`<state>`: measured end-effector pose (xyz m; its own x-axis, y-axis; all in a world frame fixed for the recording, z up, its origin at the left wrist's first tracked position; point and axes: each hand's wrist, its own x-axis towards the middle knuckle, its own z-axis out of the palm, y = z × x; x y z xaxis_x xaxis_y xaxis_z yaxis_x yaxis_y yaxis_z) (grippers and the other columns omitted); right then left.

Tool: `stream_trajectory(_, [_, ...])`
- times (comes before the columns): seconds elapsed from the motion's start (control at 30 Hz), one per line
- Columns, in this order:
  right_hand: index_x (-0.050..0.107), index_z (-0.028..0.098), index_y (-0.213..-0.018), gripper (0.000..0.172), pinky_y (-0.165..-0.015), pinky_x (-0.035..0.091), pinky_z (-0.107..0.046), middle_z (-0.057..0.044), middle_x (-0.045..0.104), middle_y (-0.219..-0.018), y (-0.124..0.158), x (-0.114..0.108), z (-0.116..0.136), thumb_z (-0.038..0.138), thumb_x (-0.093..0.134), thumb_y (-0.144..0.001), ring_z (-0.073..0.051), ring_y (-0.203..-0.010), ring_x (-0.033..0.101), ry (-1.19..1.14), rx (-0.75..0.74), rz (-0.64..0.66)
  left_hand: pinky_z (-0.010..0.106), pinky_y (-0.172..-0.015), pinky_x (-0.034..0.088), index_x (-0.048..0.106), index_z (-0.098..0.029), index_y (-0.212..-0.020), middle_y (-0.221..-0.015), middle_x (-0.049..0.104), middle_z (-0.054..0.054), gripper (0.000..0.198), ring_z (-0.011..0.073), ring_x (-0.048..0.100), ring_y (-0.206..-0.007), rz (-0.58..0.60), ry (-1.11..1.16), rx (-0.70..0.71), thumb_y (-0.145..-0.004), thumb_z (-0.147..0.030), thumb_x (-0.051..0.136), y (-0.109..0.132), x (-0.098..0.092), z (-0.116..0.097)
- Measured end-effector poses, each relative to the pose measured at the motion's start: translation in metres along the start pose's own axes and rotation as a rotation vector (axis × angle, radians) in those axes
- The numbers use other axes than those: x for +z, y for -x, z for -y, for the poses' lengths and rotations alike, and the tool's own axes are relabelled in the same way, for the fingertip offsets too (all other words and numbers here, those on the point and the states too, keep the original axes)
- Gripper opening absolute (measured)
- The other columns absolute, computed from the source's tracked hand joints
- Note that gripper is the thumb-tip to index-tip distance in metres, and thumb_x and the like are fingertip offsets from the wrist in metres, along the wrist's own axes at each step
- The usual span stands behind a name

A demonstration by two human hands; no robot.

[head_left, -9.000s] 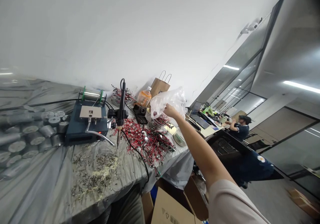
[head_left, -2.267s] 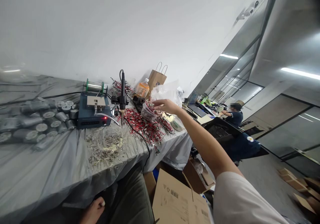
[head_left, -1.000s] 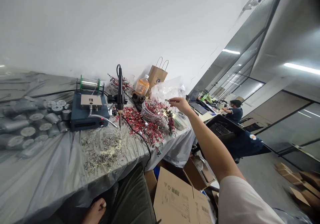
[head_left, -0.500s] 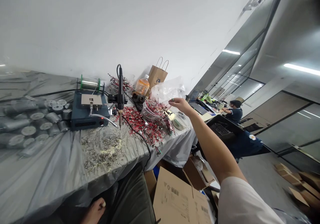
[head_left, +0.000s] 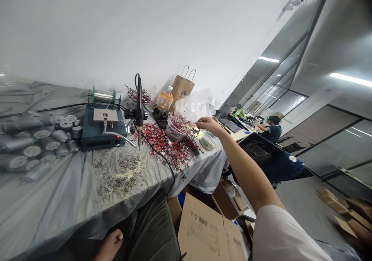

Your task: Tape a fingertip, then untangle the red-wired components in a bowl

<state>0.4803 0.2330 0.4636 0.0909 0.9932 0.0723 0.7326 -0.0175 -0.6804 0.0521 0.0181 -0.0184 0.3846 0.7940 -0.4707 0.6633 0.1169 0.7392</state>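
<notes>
My right hand [head_left: 210, 125] reaches out over the table's right part, fingers pinched together just right of a clear plastic bowl [head_left: 175, 133] holding red and black wires. What the fingertips hold is too small to make out. Under and around the bowl spreads a heap of thin red and black wires [head_left: 158, 140] with small ends. Low in front of me, below the table edge, my left hand [head_left: 112, 243] is closed, with a small pale spot at its fingertips. I cannot tell what it holds. A soldering iron [head_left: 139, 125] points down in a stand left of the wires.
A blue soldering machine [head_left: 99, 131] with a solder spool [head_left: 104, 97] stands beside grey spools [head_left: 43, 133]. Behind are an orange drink bottle [head_left: 165, 98] and paper bag [head_left: 183, 88]. Near my right hand lies a round clear container [head_left: 208, 141]. Cardboard boxes [head_left: 203, 230] sit below. Another person [head_left: 271, 129] sits farther off.
My right hand has dipped slightly beside the bowl, its fingertips a little lower. My left hand stays almost in place. The view has shifted slightly.
</notes>
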Motion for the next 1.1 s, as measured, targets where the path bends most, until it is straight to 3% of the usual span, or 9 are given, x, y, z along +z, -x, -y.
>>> stream_trajectory(0.23, [0.071, 0.014, -0.105, 0.033, -0.079, 0.063, -0.034, -0.004, 0.075, -0.099, -0.004, -0.016, -0.003, 0.047, 0.066, -0.107, -0.015, -0.083, 0.072, -0.006, -0.037, -0.234, 0.020, -0.079, 0.046, 0.044, -0.023, -0.077, -0.071, 0.053, -0.004, 0.027, 0.0148, 0.066, -0.081, -0.007, -0.003, -0.019, -0.094, -0.002, 0.041, 0.002, 0.001, 0.000])
stream_trajectory(0.37, [0.072, 0.015, -0.108, 0.031, -0.085, 0.063, -0.037, -0.005, 0.075, -0.103, -0.005, -0.023, 0.000, 0.045, 0.067, -0.107, -0.017, -0.089, 0.073, 0.098, -0.050, -0.257, 0.019, -0.079, 0.046, 0.042, -0.023, -0.076, -0.069, 0.049, -0.005, 0.028, 0.0140, 0.064, -0.079, -0.007, -0.003, -0.019, -0.095, -0.003, 0.040, 0.003, 0.001, -0.002])
stream_trajectory(0.53, [0.074, 0.016, -0.104, 0.026, -0.094, 0.062, -0.042, -0.005, 0.076, -0.104, -0.004, -0.012, 0.000, 0.042, 0.074, -0.103, -0.020, -0.095, 0.073, 0.305, -0.015, -0.142, 0.019, -0.080, 0.048, 0.043, -0.023, -0.076, -0.068, 0.049, -0.005, 0.022, 0.0153, 0.065, -0.082, -0.019, 0.009, -0.007, -0.091, -0.008, 0.048, 0.003, 0.000, -0.003])
stream_trajectory(0.67, [0.072, 0.018, -0.125, 0.030, -0.105, 0.059, -0.048, -0.010, 0.073, -0.129, -0.001, 0.003, 0.003, 0.039, 0.071, -0.104, -0.024, -0.115, 0.071, 0.359, -0.046, -0.062, 0.020, -0.077, 0.046, 0.041, -0.023, -0.074, -0.065, 0.045, -0.005, 0.027, 0.0155, 0.064, -0.076, -0.020, 0.010, -0.021, -0.091, -0.004, 0.044, 0.003, -0.001, -0.001])
stream_trajectory(0.9, [0.075, 0.018, -0.114, 0.027, -0.082, 0.064, -0.034, -0.006, 0.078, -0.108, 0.000, 0.030, 0.014, 0.042, 0.073, -0.103, -0.017, -0.088, 0.073, 0.305, 0.018, 0.210, 0.019, -0.079, 0.044, 0.044, -0.023, -0.077, -0.071, 0.052, -0.005, 0.029, 0.0143, 0.064, -0.082, -0.008, 0.013, -0.018, -0.097, -0.002, 0.041, 0.004, 0.000, -0.001])
stream_trajectory(1.1, [0.073, 0.015, -0.102, 0.024, -0.070, 0.061, -0.028, -0.002, 0.072, -0.090, -0.012, 0.033, 0.018, 0.039, 0.071, -0.105, -0.012, -0.073, 0.067, 0.290, 0.096, 0.113, 0.020, -0.076, 0.044, 0.046, -0.023, -0.076, -0.066, 0.050, -0.006, 0.028, 0.0148, 0.064, -0.076, -0.032, 0.005, -0.026, -0.094, -0.002, 0.043, 0.003, 0.000, -0.001])
